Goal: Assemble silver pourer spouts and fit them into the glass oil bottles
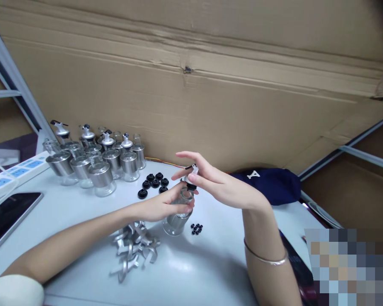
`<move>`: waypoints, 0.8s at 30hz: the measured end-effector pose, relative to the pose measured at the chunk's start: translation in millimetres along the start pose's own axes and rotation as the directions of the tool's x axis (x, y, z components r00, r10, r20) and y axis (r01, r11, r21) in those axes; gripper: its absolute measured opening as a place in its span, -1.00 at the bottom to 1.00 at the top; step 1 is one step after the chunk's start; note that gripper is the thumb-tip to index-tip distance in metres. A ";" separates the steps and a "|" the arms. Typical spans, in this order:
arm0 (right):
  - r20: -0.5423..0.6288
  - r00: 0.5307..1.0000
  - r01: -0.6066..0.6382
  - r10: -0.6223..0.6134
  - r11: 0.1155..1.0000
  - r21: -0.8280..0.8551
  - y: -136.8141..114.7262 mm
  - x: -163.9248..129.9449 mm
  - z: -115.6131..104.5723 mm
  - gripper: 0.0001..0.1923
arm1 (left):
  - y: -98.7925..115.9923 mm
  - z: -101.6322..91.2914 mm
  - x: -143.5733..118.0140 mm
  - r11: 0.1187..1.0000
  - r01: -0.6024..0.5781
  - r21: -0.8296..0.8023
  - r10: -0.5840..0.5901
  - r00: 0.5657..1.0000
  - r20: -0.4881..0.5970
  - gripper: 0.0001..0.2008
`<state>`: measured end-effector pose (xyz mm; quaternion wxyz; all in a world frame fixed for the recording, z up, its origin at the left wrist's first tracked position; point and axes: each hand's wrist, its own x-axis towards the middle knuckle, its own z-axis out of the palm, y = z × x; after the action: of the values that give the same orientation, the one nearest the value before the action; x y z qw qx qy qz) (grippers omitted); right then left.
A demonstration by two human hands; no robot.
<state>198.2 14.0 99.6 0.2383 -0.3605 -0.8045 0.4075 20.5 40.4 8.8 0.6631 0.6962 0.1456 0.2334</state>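
My left hand (166, 204) is wrapped round the neck of a glass bottle (175, 224) with a metal band, standing slightly tilted on the table. Just above the bottle's mouth, my right hand (212, 178) pinches a silver pourer stopper (192, 176) with a black base. Thumb and fingers hold it from the side, other fingers stretched out to the left. Whether the stopper's base touches the glass rim I cannot tell. Below my left forearm lies a heap of silver metal pourer parts (135, 244). Black rubber stoppers (155, 183) lie behind that hand, and tiny black pieces (196, 229) right of the bottle.
Several metal-banded glass bottles (102, 178) stand at the back left, some with pourers fitted. A white power strip (17, 172) and a dark tablet (12, 219) lie at the left. A navy cloth item (271, 185) rests at the back right, before a cardboard wall (191, 110).
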 end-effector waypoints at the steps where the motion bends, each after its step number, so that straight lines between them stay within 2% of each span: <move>1: 0.007 1.000 -0.013 0.013 1.000 -0.026 1.0 -1.2 1.1 -0.58 | 0.2 0.2 0.0 1.000 -0.002 0.003 0.002 1.000 0.002 -0.72; 5: 0.011 0.999 -0.029 0.031 0.986 -0.164 4.4 -4.3 6.7 -0.65 | 0.6 0.2 0.2 1.000 -0.001 -0.016 0.001 1.000 -0.006 -0.78; 9: 0.025 1.000 0.010 -0.004 0.975 -0.221 3.8 -4.6 9.4 -0.68 | 0.3 -0.6 -0.3 1.000 -0.007 0.019 0.007 1.000 -0.026 -0.79; 12: 0.088 0.995 0.070 -0.047 0.957 -0.280 1.3 -3.7 11.7 -0.68 | -1.5 -1.3 -1.3 0.994 -0.014 0.111 0.019 0.999 -0.043 -0.84; 16: 0.190 0.979 0.132 -0.071 0.933 -0.334 -0.2 -2.3 14.4 -0.61 | -4.4 -2.5 -3.4 0.987 0.017 0.157 -0.006 0.997 -0.074 -0.84; 20: 0.235 0.964 0.207 -0.125 0.907 -0.367 0.5 -2.3 14.5 -0.56 | -2.9 -5.4 -5.7 0.983 0.036 0.180 -0.033 0.999 -0.023 -0.77; 24: 0.237 0.959 0.243 -0.155 0.880 -0.408 1.2 -4.0 12.2 -0.56 | 0.0 -5.4 -6.8 0.986 -0.032 0.165 0.030 0.999 0.009 -0.51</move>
<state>192.9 5.4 91.5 0.1121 -0.2772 -0.9272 0.2257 11.9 41.6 8.0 0.6000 0.7516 0.1513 0.2285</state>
